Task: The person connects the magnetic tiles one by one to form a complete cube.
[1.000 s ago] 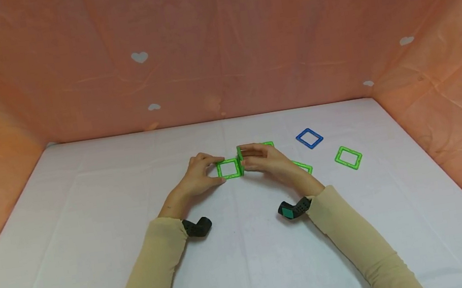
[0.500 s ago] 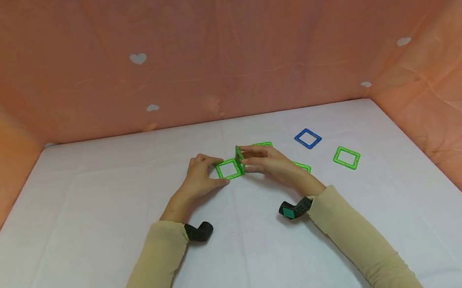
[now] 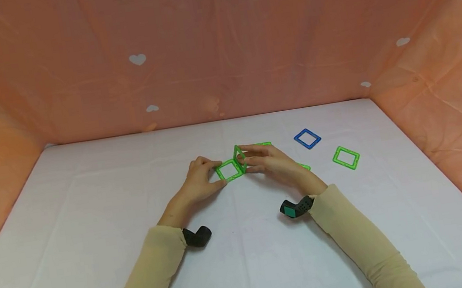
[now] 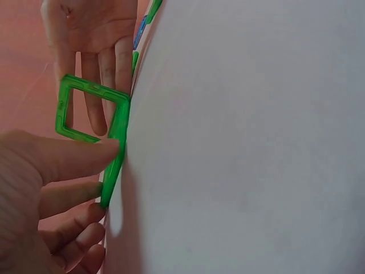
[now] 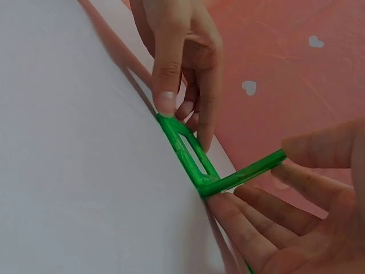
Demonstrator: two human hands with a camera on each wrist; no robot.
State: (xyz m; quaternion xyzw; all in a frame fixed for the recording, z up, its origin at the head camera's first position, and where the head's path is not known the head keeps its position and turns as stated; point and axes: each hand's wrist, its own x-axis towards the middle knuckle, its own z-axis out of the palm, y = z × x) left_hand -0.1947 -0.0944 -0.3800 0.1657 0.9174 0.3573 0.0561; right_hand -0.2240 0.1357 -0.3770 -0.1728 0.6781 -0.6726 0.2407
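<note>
My left hand (image 3: 198,179) pinches a flat-lying green square magnetic tile (image 5: 182,157), its thumb at the near edge and a finger at the far edge. Standing up from that tile's right edge is a second green magnetic tile (image 5: 251,171); the two meet at a corner. My right hand (image 3: 274,165) holds the standing tile from its right side. One fingertip is at its top edge, another is at its base. Through the tile's square opening, right-hand fingers show in the left wrist view. In the head view the pair sits near mid-table.
A blue square tile (image 3: 300,134) and a green tile (image 3: 349,150) lie to the right. Two more green tiles lie by the right hand: one behind it (image 3: 266,143), one partly hidden by the wrist (image 3: 305,166). Orange sheeting (image 3: 184,71) walls the white table.
The flat tile has turned slightly, its left side shifting toward the left hand. The standing tile has turned with it, so its opening shows more. Both hands keep their hold.
</note>
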